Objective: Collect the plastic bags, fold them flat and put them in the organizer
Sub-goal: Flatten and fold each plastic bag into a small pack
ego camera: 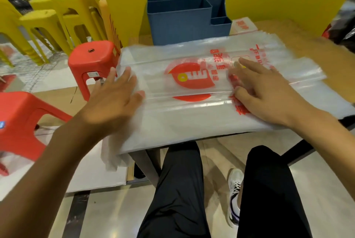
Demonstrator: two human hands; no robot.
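While flat, plastic bag point(188, 84) under both hands.

At my nine o'clock stand two red stools point(92, 59), yellow stools point(57, 17) at ten, a yellow sign point(269, 1) at twelve.

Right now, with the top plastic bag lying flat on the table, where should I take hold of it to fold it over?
Probably the left end of the plastic bag, by the left hand. That end overhangs the table edge, so fingers can slip under from the left. The right hand lies flat on the other end.
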